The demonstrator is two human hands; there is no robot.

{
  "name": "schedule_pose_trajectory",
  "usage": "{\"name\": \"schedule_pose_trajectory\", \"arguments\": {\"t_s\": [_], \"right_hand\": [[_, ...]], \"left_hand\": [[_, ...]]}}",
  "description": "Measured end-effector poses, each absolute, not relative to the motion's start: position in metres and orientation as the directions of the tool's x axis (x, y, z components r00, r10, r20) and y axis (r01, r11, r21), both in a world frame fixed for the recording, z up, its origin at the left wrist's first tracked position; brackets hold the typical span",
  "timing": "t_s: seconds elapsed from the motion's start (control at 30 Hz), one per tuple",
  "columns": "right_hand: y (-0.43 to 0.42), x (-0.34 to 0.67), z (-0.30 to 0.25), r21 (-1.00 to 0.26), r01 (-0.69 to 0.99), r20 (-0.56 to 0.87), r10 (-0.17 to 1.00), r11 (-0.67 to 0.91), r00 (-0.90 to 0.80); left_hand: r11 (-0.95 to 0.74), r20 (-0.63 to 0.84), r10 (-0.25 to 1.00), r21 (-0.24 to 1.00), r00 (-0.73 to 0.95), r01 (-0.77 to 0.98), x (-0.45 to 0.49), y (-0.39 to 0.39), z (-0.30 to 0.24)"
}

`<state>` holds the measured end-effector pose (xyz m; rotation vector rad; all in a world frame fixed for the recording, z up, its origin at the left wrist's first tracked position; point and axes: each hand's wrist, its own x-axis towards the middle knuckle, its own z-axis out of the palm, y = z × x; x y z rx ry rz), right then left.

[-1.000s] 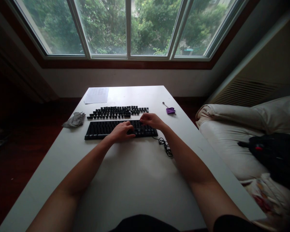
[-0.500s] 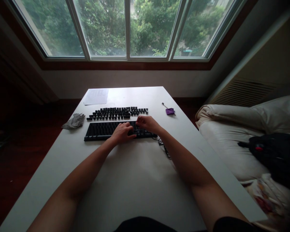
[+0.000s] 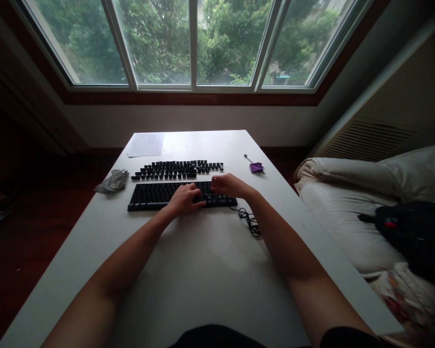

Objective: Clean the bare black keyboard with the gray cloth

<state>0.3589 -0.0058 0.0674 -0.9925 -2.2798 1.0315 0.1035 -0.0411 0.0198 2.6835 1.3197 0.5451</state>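
Observation:
A black keyboard (image 3: 155, 195) lies on the white table in front of me. My left hand (image 3: 185, 198) rests across its middle, fingers bent over the keys and thumb at the near edge, holding it. Above the right part of the keyboard, my right hand (image 3: 229, 185) is closed, fingertips pinched together and pointing down. Small bright glints show at those fingers, but what they hold is too small to make out. Behind the keyboard, loose black keycaps (image 3: 166, 169) stand in rows. A black cable (image 3: 252, 223) lies coiled beside my right forearm.
On the left of the white table (image 3: 203, 270) lies a crumpled grey cloth (image 3: 112, 181). A paper sheet (image 3: 146, 144) is at the far left corner. A purple item (image 3: 256, 167) and a thin brush-like stick (image 3: 248, 159) lie on the right. A pale sofa (image 3: 333, 212) stands beyond the right edge.
My right hand has moved a little to the right and away from the left hand, still closed. The left hand stays in place on the keyboard. More of the coiled cable shows.

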Motion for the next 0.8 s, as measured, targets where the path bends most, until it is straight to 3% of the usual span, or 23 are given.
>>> {"name": "schedule_pose_trajectory", "arguments": {"t_s": [0.2, 0.43, 0.8], "right_hand": [[0.006, 0.380, 0.062, -0.918, 0.312, -0.030, 0.741, 0.246, -0.671], [0.014, 0.389, 0.056, -0.962, 0.227, -0.031, 0.766, 0.150, -0.642], [0.009, 0.370, 0.056, -0.967, 0.128, 0.096, 0.776, 0.222, -0.623]], "left_hand": [[-0.595, 0.291, 0.797, 0.232, 0.529, 0.769, 0.105, -0.043, 0.020], [-0.574, 0.330, 0.807, 0.249, 0.489, 0.780, 0.110, -0.046, 0.016], [-0.583, 0.413, 0.812, 0.562, 0.412, 0.586, 0.121, -0.047, 0.013]]}}
